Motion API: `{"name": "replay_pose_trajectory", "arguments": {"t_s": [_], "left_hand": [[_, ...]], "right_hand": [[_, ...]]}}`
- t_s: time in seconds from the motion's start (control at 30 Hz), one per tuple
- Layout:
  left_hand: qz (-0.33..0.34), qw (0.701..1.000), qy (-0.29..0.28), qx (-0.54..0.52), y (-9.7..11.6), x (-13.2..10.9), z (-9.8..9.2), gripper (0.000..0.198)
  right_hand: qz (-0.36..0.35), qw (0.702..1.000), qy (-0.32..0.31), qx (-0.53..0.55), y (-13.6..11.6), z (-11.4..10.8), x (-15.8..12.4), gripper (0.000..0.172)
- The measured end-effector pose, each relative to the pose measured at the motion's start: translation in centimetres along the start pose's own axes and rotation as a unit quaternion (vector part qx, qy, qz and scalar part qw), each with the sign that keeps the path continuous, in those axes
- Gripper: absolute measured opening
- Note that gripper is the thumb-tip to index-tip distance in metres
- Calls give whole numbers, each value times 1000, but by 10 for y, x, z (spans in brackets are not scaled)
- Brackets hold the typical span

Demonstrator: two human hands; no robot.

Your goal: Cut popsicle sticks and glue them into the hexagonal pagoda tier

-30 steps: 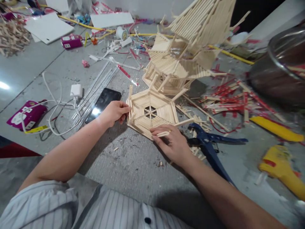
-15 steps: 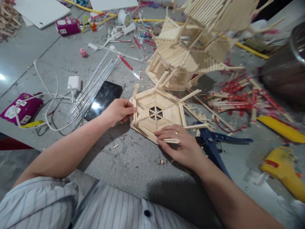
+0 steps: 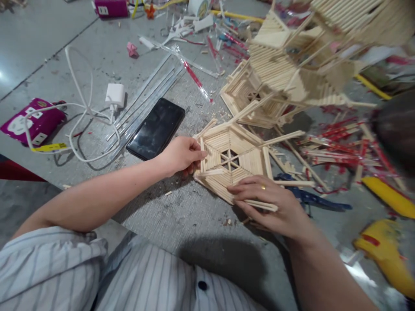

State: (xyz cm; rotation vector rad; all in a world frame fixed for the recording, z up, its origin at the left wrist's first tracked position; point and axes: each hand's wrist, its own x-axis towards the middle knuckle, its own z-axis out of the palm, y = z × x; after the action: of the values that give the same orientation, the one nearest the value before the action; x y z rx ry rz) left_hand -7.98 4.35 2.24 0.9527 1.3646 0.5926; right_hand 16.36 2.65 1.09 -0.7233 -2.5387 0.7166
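A hexagonal frame of pale wooden sticks (image 3: pixel 249 155), with a spoked opening at its centre and sticks jutting from its corners, is between my hands just over the table. My left hand (image 3: pixel 183 156) pinches its left edge between thumb and fingers. Across the near right side lies my right hand (image 3: pixel 275 203), its fingers on the rim and the thumb below. A jutting stick (image 3: pixel 261 205) passes between that thumb and the fingers. Behind the frame stands a larger tiered stick structure (image 3: pixel 275 69).
A black phone (image 3: pixel 156 128) and a white charger (image 3: pixel 115 95) with a looped cable lie left. On the right are red-marked sticks (image 3: pixel 340 147), blue-handled pliers (image 3: pixel 320 201) and a yellow glue gun (image 3: pixel 382 255). Plastic scraps (image 3: pixel 194 28) litter the back.
The view has shifted, so the table items appear farther right. Both hands still grip the hexagonal frame. A short stick at its near left corner now shows more clearly.
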Motion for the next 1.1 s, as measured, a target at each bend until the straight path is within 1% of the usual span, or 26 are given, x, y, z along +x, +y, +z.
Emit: {"name": "replay_pose_trajectory", "arguments": {"t_s": [0.17,0.47,0.73,0.83,0.9,1.0,1.1], "left_hand": [[-5,1000,1,-24,0,-2,3,22],[-21,997,-7,-75,0,-4,5,23],[-26,997,-7,-77,2,-5,4,21],[-34,997,-17,-70,2,-7,5,22],[-49,996,-36,-61,3,-9,6,22],[-78,993,-67,-58,5,-13,9,24],[-90,990,-82,-65,7,-15,11,25]], "right_hand": [[-6,1000,-14,-6,0,-2,-1,11],[3,1000,-12,-6,-3,-3,1,10],[16,999,-26,-12,-6,-5,3,8],[9,999,-51,-11,-11,-11,4,11],[5,997,-73,-9,-15,-16,4,12],[7,992,-124,-7,-20,-24,1,12],[16,984,-178,-1,-22,-31,-3,13]]}}
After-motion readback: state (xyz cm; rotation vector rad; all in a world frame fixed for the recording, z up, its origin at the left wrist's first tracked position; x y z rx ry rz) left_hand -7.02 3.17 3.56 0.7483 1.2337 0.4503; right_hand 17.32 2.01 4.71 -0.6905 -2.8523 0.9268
